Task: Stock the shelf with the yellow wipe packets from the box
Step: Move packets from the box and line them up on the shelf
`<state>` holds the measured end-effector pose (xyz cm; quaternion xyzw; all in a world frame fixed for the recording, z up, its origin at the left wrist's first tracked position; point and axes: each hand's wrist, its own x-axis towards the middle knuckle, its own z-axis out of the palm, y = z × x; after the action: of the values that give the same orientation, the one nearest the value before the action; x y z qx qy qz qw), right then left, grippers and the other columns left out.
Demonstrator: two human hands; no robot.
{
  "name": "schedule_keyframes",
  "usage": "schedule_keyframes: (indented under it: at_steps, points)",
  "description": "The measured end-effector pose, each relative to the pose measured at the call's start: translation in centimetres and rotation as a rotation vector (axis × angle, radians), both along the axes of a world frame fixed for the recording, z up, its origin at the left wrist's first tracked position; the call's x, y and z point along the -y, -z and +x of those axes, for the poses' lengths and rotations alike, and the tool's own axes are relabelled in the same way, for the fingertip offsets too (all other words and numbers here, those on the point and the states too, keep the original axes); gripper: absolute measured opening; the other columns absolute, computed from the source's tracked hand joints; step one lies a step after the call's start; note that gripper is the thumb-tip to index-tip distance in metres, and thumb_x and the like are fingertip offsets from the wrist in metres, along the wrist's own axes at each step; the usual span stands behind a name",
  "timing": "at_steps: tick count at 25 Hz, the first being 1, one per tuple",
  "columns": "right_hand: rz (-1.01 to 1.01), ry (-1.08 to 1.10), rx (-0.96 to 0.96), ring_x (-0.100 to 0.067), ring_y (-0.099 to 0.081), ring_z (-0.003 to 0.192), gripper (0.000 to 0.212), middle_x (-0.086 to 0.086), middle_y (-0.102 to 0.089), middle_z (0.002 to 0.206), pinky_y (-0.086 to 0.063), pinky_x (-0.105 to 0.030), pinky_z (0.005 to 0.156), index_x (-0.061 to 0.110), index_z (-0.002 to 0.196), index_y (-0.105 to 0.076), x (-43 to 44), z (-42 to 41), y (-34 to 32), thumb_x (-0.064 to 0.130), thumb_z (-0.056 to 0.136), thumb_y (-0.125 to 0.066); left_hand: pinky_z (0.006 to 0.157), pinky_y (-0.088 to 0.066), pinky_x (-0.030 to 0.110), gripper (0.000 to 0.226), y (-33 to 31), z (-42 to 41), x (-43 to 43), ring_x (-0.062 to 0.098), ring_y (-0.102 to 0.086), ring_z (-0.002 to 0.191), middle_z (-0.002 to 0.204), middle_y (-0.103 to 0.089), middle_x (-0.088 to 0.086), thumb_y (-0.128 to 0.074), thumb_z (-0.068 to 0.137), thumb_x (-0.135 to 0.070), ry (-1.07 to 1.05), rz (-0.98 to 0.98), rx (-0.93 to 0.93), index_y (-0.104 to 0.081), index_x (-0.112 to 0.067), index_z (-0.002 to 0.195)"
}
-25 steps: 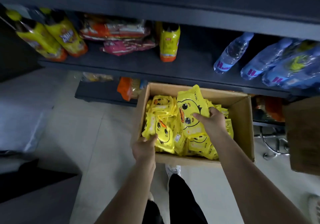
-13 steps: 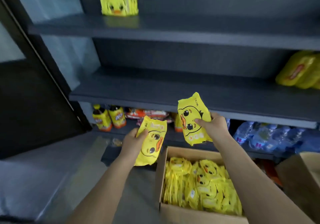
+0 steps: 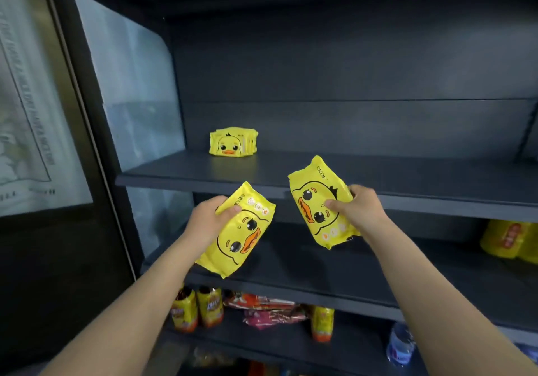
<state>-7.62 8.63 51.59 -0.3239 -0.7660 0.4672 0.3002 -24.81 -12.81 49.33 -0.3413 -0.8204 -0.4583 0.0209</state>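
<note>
1. Carrying step: the left hand (image 3: 208, 221) grasps one glossy yellow duck-face wipe packet (image 3: 243, 239) at lower centre. The right hand (image 3: 359, 208) grasps a second yellow duck-face packet (image 3: 316, 201) just right of it.
2. Both packets hang before the dark grey metal shelf (image 3: 378, 178), not on it.
3. Next, probably: lift them over the edge and set them beside the small yellow packet stack (image 3: 233, 142) at centre left.

Low down: yellow bottles (image 3: 198, 310), red snack packs (image 3: 267, 308), water bottle (image 3: 400, 346) (yellow multipacks (image 3: 509, 239) mid-right).
</note>
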Motion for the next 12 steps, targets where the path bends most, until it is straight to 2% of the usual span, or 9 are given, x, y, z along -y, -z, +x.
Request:
schedule_keyframes:
  at_steps: [3, 5, 10, 12]
  points:
    - [0.068, -0.005, 0.016, -0.027, -0.065, 0.088, 0.029, -0.009, -0.067, 0.097, -0.055, -0.04, 0.079, 0.01, 0.1, -0.059, -1.2, -2.2, -2.7, 0.022, 0.079, -0.074, 0.06, -0.037, 0.023, 0.02, -3.7, -2.5, -0.7, 0.012, -0.054, 0.069, 0.072, -0.058, -0.006, -0.059, 0.089, -0.033, 0.006, -0.049, -0.151, -0.057, -0.018, 0.074]
    - [0.131, -0.013, 0.034, -0.026, -0.063, 0.086, 0.028, -0.009, -0.066, 0.096, -0.053, -0.036, 0.075, 0.009, 0.097, -0.058, -1.9, -4.1, -4.5, 0.023, 0.079, -0.074, 0.062, -0.041, 0.023, 0.014, -5.9, -4.3, -1.1, 0.011, -0.057, 0.073, 0.077, -0.061, -0.007, -0.061, 0.087, -0.033, 0.017, -0.055, -0.224, -0.063, -0.02, 0.085]
    - [0.196, -0.005, 0.048, -0.024, -0.058, 0.081, 0.025, -0.006, -0.061, 0.09, -0.046, -0.031, 0.069, 0.01, 0.093, -0.056, -2.4, -8.8, -7.7, 0.022, 0.08, -0.074, 0.071, -0.047, 0.04, 0.025, -9.6, -9.8, -2.4, 0.023, -0.061, 0.079, 0.083, -0.066, 0.007, -0.066, 0.082, -0.036, 0.062, -0.147, -0.316, -0.067, -0.012, 0.088]
    - [0.231, 0.014, 0.067, -0.023, -0.058, 0.079, 0.025, -0.006, -0.06, 0.088, -0.046, -0.031, 0.068, 0.011, 0.09, -0.055, -2.4, -11.3, -8.3, 0.022, 0.079, -0.074, 0.07, -0.048, 0.042, 0.024, -10.4, -13.2, -3.2, 0.027, -0.062, 0.078, 0.082, -0.066, 0.008, -0.067, 0.082, -0.037, 0.094, -0.153, -0.333, -0.067, -0.013, 0.085]
